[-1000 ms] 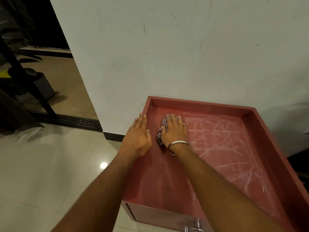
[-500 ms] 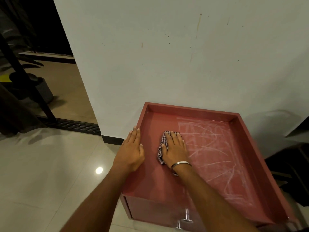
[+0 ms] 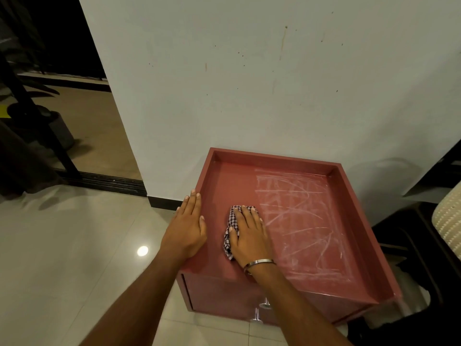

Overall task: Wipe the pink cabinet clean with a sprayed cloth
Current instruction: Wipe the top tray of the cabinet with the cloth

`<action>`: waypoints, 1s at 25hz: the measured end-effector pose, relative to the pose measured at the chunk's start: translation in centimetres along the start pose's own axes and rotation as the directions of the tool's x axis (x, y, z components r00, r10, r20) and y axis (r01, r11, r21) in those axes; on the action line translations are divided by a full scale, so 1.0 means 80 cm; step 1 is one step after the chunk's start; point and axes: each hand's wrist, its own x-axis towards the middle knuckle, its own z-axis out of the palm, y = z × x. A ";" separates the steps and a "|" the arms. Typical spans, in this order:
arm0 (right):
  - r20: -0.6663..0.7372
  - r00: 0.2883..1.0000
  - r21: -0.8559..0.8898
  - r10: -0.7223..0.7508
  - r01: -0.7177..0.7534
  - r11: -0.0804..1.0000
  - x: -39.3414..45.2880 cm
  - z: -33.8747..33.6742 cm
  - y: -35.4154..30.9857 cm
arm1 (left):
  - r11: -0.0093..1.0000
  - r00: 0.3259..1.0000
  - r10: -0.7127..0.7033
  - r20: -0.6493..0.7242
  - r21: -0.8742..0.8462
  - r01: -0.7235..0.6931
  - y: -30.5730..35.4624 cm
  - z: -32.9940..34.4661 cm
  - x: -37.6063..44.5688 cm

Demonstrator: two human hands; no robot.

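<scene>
The pink cabinet (image 3: 272, 161) stands low against a white wall, its recessed top rimmed on three sides. White streaks cover the right part of the top; the left part looks plain. My right hand (image 3: 249, 233), with a metal bangle on the wrist, presses flat on a crumpled checkered cloth (image 3: 230, 224) on the left half of the top. The cloth shows only at my fingertips and thumb side. My left hand (image 3: 188, 224) lies flat, fingers together, on the cabinet's left rim, holding nothing.
A white wall (image 3: 249, 83) rises right behind the cabinet. Glossy tiled floor (image 3: 62, 258) spreads to the left. A dark doorway with a black stand (image 3: 32, 113) is at far left. A dark chair with a cream cushion (image 3: 446, 221) crowds the cabinet's right side. Metal handles (image 3: 260, 313) stick out in front.
My right hand and the cloth have slid back toward the cabinet's front along the left half. The view has pulled back and the left hand moved along the rim with it.
</scene>
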 end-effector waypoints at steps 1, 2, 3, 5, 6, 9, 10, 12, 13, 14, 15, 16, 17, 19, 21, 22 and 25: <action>0.007 1.000 -0.005 0.025 -0.025 1.000 -0.003 -0.002 0.004 | 1.000 1.000 0.002 0.004 0.009 -0.002 0.001 0.000 -0.003; 0.009 0.999 -0.003 0.052 -0.052 0.999 -0.005 -0.002 0.004 | 1.000 1.000 0.003 0.006 0.016 -0.003 0.001 0.000 -0.006; 0.004 0.997 0.004 0.081 -0.081 0.997 -0.007 -0.001 0.000 | 1.000 1.000 0.002 0.008 0.022 -0.003 0.000 0.001 -0.007; -0.014 0.992 0.022 0.126 -0.125 0.992 -0.014 0.001 -0.012 | 0.999 1.000 0.007 -0.002 0.036 -0.007 -0.001 0.002 -0.009; -0.009 0.993 0.024 0.116 -0.115 0.993 -0.019 0.004 -0.019 | 0.999 1.000 0.012 -0.009 0.043 -0.011 -0.002 0.003 -0.009; 0.026 0.999 0.033 0.035 -0.035 0.999 -0.037 0.002 -0.022 | 0.998 0.999 0.033 -0.034 0.056 -0.031 -0.002 0.002 -0.016; 0.027 0.999 0.036 0.024 -0.025 0.999 -0.041 -0.002 -0.017 | 0.997 0.998 0.041 -0.039 0.067 -0.038 -0.002 0.003 -0.019; 0.007 0.999 0.017 0.037 -0.037 0.999 -0.048 -0.008 0.000 | 0.994 0.998 0.050 -0.049 0.098 -0.045 -0.002 0.003 -0.023; 0.000 0.998 0.004 0.056 -0.056 0.998 -0.052 -0.011 0.008 | 0.993 0.998 0.049 -0.048 0.113 -0.043 -0.002 0.003 -0.025; 0.002 0.997 -0.009 0.080 -0.080 0.997 -0.055 -0.014 0.015 | 0.991 0.998 0.045 -0.045 0.125 -0.039 -0.001 0.004 -0.026; 0.006 0.995 -0.017 0.104 -0.104 0.994 -0.056 -0.015 0.019 | 0.990 0.998 0.039 -0.045 0.139 -0.032 0.000 0.005 -0.028; -0.003 0.992 -0.021 0.125 -0.125 0.992 -0.057 -0.015 0.019 | 0.987 0.998 0.031 -0.053 0.158 -0.022 0.001 0.005 -0.030; -0.025 0.989 -0.019 0.143 -0.143 0.989 -0.057 -0.013 0.014 | 0.981 0.997 0.026 -0.067 0.192 -0.013 0.002 0.006 -0.033; -0.067 0.984 -0.009 0.167 -0.168 0.986 -0.058 -0.008 -0.001 | 0.957 0.994 0.064 -0.085 0.287 -0.037 0.009 0.011 -0.040; -0.044 0.991 0.004 0.127 -0.127 0.992 -0.065 -0.003 -0.016 | 0.923 0.988 0.147 -0.045 0.366 -0.120 0.022 0.022 -0.048; -0.023 0.995 0.005 0.094 -0.094 0.996 -0.071 -0.003 -0.019 | 0.917 0.986 0.168 -0.016 0.369 -0.151 0.028 0.028 -0.050; 0.006 0.999 -0.018 0.043 -0.042 0.999 -0.083 -0.013 -0.002 | 0.961 0.991 0.136 0.018 0.242 -0.136 0.038 0.047 -0.054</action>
